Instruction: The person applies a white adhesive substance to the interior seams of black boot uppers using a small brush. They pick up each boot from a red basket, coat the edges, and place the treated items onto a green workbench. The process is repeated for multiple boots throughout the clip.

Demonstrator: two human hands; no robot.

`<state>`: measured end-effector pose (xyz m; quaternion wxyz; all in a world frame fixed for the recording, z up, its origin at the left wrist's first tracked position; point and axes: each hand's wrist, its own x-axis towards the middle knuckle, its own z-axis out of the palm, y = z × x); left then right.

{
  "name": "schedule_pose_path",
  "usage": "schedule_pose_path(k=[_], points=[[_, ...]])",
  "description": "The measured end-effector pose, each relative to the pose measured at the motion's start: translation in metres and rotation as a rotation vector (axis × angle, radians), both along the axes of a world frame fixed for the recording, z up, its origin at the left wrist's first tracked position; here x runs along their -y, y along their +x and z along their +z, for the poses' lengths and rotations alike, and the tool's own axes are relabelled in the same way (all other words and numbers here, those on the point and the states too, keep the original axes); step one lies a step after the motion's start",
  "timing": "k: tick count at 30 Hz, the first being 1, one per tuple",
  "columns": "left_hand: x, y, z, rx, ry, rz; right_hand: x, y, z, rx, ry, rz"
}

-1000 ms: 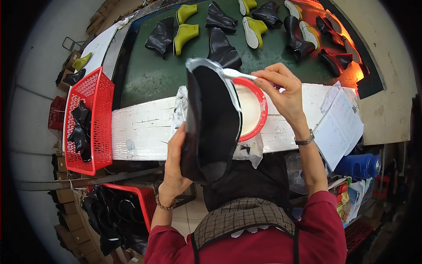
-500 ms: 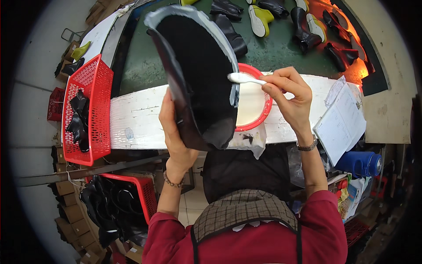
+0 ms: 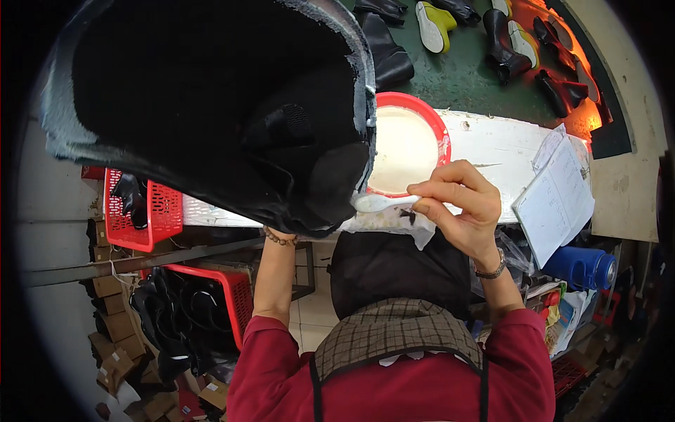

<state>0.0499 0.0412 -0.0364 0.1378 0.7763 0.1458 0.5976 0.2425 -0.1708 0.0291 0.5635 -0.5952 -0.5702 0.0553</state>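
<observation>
A large black boot upper (image 3: 204, 91), spread open, fills the upper left of the view close to me. A wet whitish band runs along its edges. My left hand (image 3: 278, 233) supports it from behind; only the wrist shows below it, the fingers being hidden. Between thumb and fingers, my right hand (image 3: 463, 207) pinches a white toothbrush-like brush (image 3: 385, 202). The brush head touches the upper's lower right edge. Beside that edge, on the white bench, stands a round red basin (image 3: 446, 135) holding cream-coloured liquid (image 3: 404, 151).
Black boots (image 3: 506, 43) and yellow ones with pale soles (image 3: 434, 27) lie on a green surface (image 3: 464, 88) beyond the bench. An open notebook (image 3: 555, 200) and a blue flask (image 3: 580, 267) are at right. Red baskets (image 3: 163, 214) with black pieces stand at left.
The boot upper has come closer and tilted leftward, showing more of its inside and covering my left hand. My right hand has moved the brush down along the edge to the lower corner.
</observation>
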Motion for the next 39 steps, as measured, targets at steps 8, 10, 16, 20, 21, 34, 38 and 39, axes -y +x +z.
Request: schedule_pose_path(k=[8,10,16,20,21,34,38,39], points=[[-0.013,0.006,0.015,-0.076,0.23,0.082,0.005,-0.023,0.015,-0.154,-0.051,0.083],[-0.016,0.008,0.021,-0.103,0.305,0.108,0.001,-0.021,0.019,-0.184,-0.099,0.034],[-0.01,-0.048,0.033,-0.165,-0.488,-0.186,-0.001,0.044,-0.017,0.163,-0.386,-0.386],[-0.026,-0.111,0.021,-0.183,-1.124,-0.352,-0.002,0.067,-0.032,0.483,-0.481,-0.363],[-0.025,-0.119,0.022,-0.171,-1.225,-0.418,0.0,0.068,-0.028,0.392,-0.473,-0.345],[-0.015,-0.127,0.014,0.219,-1.704,-0.955,-0.032,0.061,0.002,0.036,-0.126,0.072],[-0.022,-0.132,-0.003,0.104,-1.652,-1.158,-0.032,0.061,-0.004,-0.005,-0.102,0.124],[-0.02,-0.124,0.0,0.06,-1.622,-1.163,-0.036,0.059,0.002,-0.028,-0.109,0.135]])
